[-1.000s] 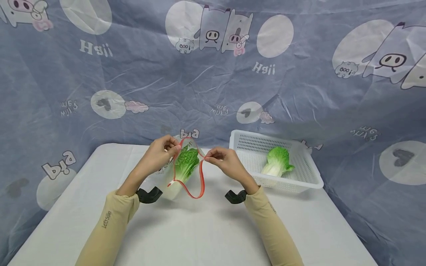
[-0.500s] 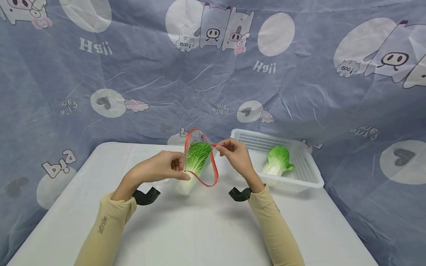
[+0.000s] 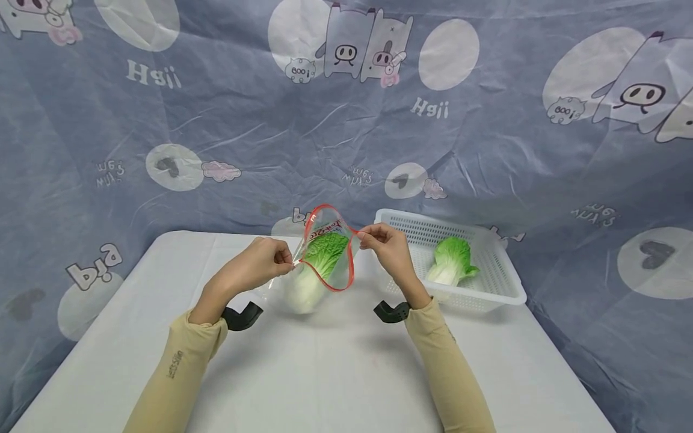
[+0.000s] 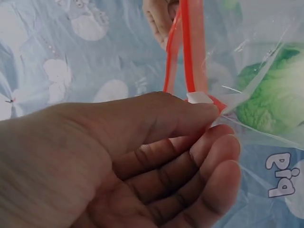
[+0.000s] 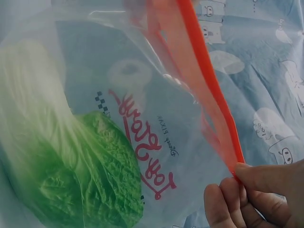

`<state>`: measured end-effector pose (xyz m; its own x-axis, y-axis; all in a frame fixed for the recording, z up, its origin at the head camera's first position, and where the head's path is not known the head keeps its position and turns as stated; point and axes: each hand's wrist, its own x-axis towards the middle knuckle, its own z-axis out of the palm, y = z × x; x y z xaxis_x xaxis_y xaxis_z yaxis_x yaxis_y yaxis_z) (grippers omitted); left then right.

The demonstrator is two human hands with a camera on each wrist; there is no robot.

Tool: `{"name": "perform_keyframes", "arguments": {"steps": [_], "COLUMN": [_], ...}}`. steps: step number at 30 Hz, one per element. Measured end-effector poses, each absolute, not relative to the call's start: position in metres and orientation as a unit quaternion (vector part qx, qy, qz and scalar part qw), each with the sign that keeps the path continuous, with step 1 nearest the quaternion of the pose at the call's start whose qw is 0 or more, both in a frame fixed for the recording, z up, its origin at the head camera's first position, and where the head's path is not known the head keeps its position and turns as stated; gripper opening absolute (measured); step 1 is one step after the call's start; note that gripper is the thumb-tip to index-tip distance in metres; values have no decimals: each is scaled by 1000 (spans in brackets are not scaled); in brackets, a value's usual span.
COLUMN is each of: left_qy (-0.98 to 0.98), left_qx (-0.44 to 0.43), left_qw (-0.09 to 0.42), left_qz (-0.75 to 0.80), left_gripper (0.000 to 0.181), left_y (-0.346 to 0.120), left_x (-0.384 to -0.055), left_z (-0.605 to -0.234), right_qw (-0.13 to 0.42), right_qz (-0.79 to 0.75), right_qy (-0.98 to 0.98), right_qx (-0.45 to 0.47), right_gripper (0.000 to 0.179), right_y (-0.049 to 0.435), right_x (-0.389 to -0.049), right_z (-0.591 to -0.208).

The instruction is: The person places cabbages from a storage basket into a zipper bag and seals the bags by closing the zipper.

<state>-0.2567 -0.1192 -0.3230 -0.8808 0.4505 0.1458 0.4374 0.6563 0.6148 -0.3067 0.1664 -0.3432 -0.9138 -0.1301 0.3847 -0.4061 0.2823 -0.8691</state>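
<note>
A clear zip bag [image 3: 337,285] with a red-edged mouth hangs between the hands in the head view, its opening spread wide. Inside lies a Chinese cabbage [image 5: 85,166], pale stem end low and green leaves toward the mouth. My left hand [image 3: 257,263] pinches one corner of the bag between thumb and fingertips, by the small white slider [image 4: 199,98]. At the opposite corner, my right hand [image 3: 391,248] pinches the end of the red zip strip [image 5: 216,90]. Red lettering shows on the bag's film in the right wrist view.
Right of the hands, a white perforated plastic basket [image 3: 506,287] stands on the white table [image 3: 335,373]. Another Chinese cabbage [image 3: 453,260] lies in it. Behind the table hangs a blue-grey patterned cloth [image 3: 303,126].
Both hands and the bag with the cabbage have shifted to the right and away. My left hand let its fingers spread at the bag's edge, then pinched the corner again.
</note>
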Motion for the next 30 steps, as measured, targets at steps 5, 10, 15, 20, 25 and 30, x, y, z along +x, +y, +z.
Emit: {"name": "perform_keyframes", "arguments": {"steps": [5,10,15,20,25,30], "left_qy": [912,911,909,899,890,900], "left_qx": [228,187,166,139,113,113], "left_qw": [-23,-68,-126,-207,-263,-248], "left_qz": [341,361,362,361,354,341], "left_gripper": [8,11,12,10,12,10], "left_y": [-131,-149,-167,-183,-192,-198], "left_x": [-264,-266,-264,-258,-247,-238], "left_z": [-323,-320,-316,-309,-298,-290], "right_qw": [116,119,93,68,66,62], "right_qz": [596,635,662,671,674,685], "right_qy": [-777,-747,-725,-716,-709,-699], "right_qx": [165,157,165,181,199,199], "right_gripper": [27,28,23,21,23,21], "right_y": [170,166,152,131,114,105], "right_x": [-328,-340,-349,-361,-374,-379], "right_z": [-359,-368,-373,-376,-380,-384]}}
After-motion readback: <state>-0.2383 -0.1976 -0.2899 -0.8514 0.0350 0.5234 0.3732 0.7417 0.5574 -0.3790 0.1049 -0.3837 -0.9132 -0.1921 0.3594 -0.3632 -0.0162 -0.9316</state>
